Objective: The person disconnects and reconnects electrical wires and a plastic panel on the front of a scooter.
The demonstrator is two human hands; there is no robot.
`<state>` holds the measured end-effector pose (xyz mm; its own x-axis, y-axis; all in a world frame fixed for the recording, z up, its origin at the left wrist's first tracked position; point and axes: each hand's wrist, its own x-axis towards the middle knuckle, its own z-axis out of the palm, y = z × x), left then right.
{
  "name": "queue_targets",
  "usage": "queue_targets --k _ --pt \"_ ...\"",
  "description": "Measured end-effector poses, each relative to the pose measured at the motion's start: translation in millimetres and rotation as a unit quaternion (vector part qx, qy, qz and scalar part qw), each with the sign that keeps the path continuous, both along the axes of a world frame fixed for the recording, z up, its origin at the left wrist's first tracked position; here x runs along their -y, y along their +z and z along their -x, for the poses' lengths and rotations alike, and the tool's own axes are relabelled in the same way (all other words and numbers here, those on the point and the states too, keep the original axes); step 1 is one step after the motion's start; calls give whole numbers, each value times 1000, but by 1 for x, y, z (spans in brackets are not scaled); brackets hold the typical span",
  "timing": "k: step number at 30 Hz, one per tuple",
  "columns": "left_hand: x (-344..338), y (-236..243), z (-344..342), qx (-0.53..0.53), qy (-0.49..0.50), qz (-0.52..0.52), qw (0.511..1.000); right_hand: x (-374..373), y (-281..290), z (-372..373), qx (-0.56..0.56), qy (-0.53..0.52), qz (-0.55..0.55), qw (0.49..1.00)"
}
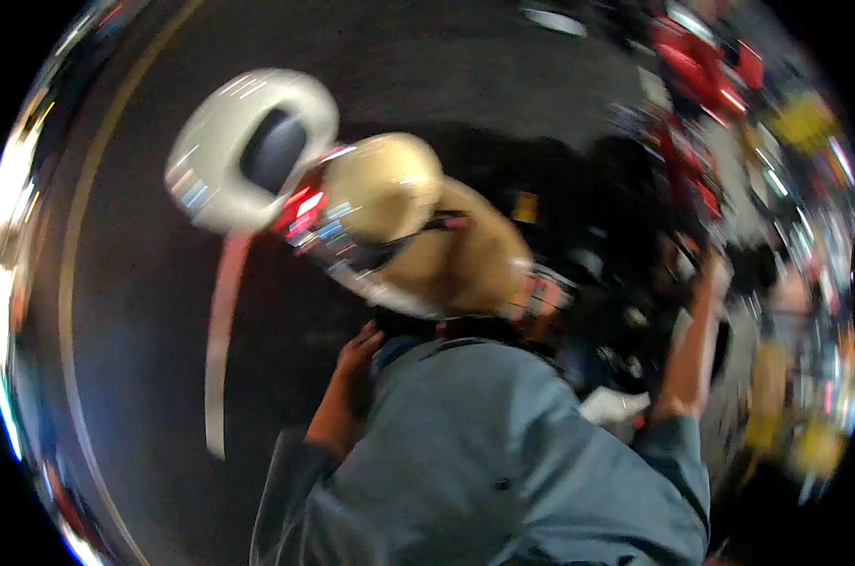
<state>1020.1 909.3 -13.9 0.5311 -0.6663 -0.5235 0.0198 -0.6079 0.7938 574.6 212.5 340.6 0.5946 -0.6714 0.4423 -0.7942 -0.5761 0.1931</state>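
The view is smeared by motion. A tan seat (465,255) of what looks like a scooter lies above my grey-clad body, with a cream round pad (380,184), a red lamp (303,208) and a white rounded piece with a dark middle (206,160) beyond it. My left hand (361,344) is low at the left of the seat, by a dark edge, its fingers blurred. My right hand (709,264) is stretched out to the right among dark, indistinct parts; whether it holds anything is unclear.
Dark floor with a pale yellow line (69,274) and a red-and-white stripe (222,340) runs along the left. Blurred red machinery (687,57), yellow objects (800,123) and clutter crowd the right side. A white item (607,406) lies below the dark parts.
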Motion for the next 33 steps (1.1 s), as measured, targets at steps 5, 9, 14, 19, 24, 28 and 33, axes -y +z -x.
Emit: queue_targets --k 5,9,14,19,24,28,33 --pt "-18 17 -30 60 -92 -65 992 2 12 -90 326 -451 -248 793" --pt "-32 41 -67 192 -195 -95 957 -12 15 -100 341 -452 -244 787" --pt "1 68 -88 31 -131 -133 982 -20 10 -95 337 -421 -209 816" --pt "29 80 -81 26 -104 -64 992 -26 3 -89 342 -384 -169 841" --pt "53 84 -76 67 -166 -152 972 -24 -6 -95 339 -378 -148 849" --pt "44 40 -82 146 -199 -139 959 -29 -3 -104 345 -364 -129 856" --pt "124 71 -33 38 -312 -70 947 -35 -5 -78 331 -370 -88 864"
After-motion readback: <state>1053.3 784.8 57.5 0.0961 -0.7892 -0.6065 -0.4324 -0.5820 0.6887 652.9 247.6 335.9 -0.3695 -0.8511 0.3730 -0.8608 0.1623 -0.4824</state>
